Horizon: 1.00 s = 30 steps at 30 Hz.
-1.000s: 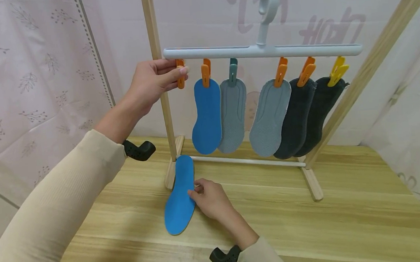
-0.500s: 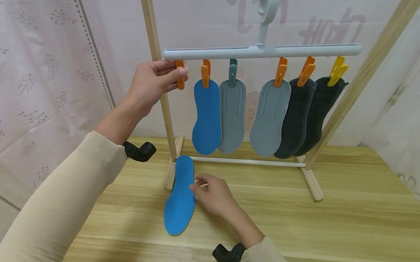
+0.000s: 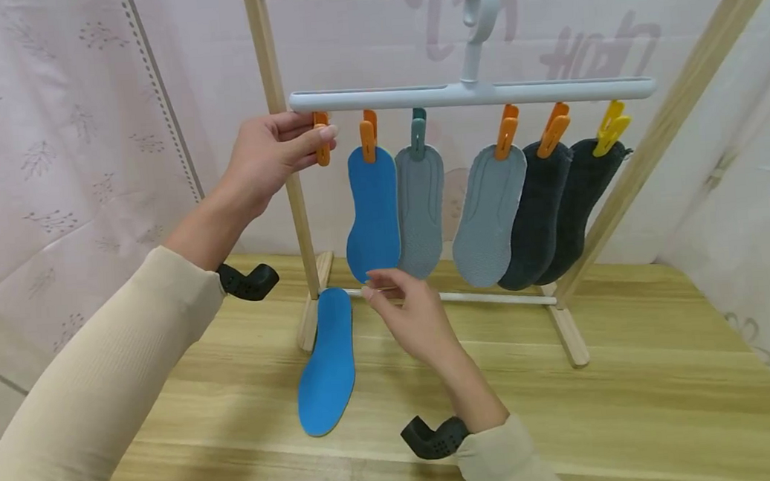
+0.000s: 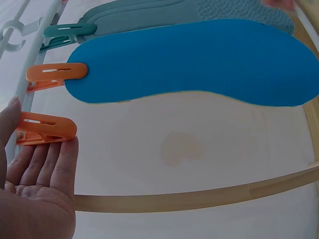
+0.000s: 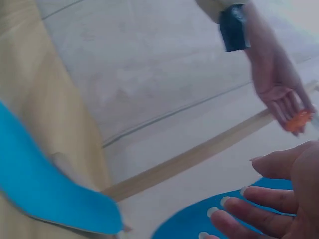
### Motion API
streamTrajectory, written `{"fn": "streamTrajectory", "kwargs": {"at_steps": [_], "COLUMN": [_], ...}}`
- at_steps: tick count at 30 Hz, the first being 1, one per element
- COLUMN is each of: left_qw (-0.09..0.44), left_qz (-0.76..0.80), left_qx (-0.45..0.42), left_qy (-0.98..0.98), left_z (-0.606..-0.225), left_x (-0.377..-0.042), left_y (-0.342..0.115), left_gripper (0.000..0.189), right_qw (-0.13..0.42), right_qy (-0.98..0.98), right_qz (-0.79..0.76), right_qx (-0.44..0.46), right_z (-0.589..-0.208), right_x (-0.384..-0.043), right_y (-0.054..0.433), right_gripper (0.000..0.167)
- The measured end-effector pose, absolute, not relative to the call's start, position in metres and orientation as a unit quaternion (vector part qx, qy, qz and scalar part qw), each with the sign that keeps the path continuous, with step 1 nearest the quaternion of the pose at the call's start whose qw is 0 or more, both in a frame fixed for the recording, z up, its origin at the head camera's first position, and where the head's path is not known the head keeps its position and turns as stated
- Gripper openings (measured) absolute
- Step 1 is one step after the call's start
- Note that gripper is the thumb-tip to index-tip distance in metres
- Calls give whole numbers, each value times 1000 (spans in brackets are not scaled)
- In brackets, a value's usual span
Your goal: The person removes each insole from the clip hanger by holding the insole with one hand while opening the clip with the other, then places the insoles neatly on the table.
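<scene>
Hands raised: L (image 3: 270,155) pinching peg (image 3: 321,137).

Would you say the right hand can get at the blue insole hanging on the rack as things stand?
Probably yes. The right hand is open in the air just below the hanging blue insole, its fingers near the lower end, and nothing lies between them.

Both arms wear ribbed beige sleeves (image 3: 100,380), each wrist carrying a black perforated strap (image 3: 435,438).
</scene>
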<state>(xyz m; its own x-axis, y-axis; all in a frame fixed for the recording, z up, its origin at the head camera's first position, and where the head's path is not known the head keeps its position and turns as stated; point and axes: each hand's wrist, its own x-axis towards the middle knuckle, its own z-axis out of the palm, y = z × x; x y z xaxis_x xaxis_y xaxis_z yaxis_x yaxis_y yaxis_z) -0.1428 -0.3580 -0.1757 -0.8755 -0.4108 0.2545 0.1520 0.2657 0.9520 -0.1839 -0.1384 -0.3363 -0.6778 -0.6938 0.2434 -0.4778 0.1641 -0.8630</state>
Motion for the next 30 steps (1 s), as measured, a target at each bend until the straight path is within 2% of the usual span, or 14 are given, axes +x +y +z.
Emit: {"fn": "streamTrajectory", "kwargs": {"at_steps": [13,21,30], "left_qw": [226,221,220], "left_qz": [-590,-589,-587], "left_qx": [87,82,82], "left_qy": [-770,-773,-775], "left_z": [-174,-172,-167], "left_x": [-140,-139,-135], "left_y": [-360,-360,-360], "left_gripper": [45,45,44], "right_qw": [48,16,14], "right_qy": [713,694,698], "right_qz": [-598,-650,-650], "right_qx": [-362,-309,-300], "right_z": [-298,-301,-309], "right_x": [-208,-212,-213], "right_y": [-139,-140,-142], "right_gripper": [37,34,36]}}
